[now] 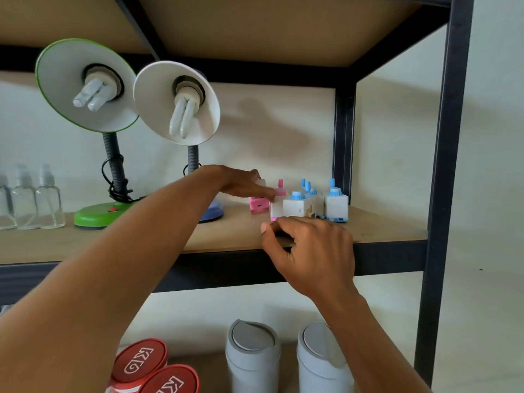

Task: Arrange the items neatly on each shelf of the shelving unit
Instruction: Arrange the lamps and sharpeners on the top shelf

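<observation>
Several small white boxes with blue caps [336,204] stand in a tight group at the right end of the wooden shelf [382,225]. A white box with a pink cap [279,191] stands at the group's left. Beside it a pink-based box [259,205] is tipped over, and my left hand [241,184] pinches its white body from above, one finger touching the pink cap. My right hand [309,248] sits at the shelf's front edge just before the boxes. Its fingers are curled and the fingertips are hidden.
A green desk lamp [93,214] and a white-shaded lamp with a blue base [212,212] stand left of the boxes. Clear spray bottles [48,202] line the far left. Below are two grey bins [252,355] and red-lidded tins [140,361]. A dark upright post [445,194] bounds the right.
</observation>
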`<state>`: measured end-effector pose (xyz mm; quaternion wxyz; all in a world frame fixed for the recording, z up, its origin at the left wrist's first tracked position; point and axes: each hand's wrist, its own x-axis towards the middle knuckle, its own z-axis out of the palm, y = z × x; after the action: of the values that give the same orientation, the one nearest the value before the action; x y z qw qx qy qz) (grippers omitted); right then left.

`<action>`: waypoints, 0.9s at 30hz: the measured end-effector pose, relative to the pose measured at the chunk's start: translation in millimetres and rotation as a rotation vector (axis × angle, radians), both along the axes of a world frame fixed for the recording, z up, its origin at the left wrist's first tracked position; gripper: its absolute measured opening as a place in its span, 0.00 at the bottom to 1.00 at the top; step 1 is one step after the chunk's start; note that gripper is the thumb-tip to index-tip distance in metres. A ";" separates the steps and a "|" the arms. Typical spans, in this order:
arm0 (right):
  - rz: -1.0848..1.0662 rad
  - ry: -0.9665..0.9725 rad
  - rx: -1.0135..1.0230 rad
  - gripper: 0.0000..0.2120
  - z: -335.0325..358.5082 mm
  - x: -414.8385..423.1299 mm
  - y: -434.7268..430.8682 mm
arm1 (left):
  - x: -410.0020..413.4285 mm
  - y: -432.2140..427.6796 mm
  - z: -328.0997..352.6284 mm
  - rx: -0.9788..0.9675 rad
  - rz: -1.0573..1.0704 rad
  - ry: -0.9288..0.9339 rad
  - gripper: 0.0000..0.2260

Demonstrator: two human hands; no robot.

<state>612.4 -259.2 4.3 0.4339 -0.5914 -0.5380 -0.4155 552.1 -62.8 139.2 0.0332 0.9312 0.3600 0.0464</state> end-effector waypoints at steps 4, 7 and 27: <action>0.001 -0.004 0.012 0.23 -0.1 1.2 -0.4 | 1.4 -1.8 5.3 0.185 -0.053 0.125 0.32; -0.003 -0.001 0.013 0.23 -0.3 -0.1 0.5 | -0.8 -2.7 10.3 0.186 -0.030 0.177 0.30; 0.043 0.021 -0.023 0.22 -0.4 3.1 -3.9 | -5.5 3.6 4.9 0.112 -0.060 0.104 0.61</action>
<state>615.5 -263.1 4.0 0.4416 -0.5889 -0.5506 -0.3937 546.6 -59.2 144.1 -0.0361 0.9431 0.3300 0.0171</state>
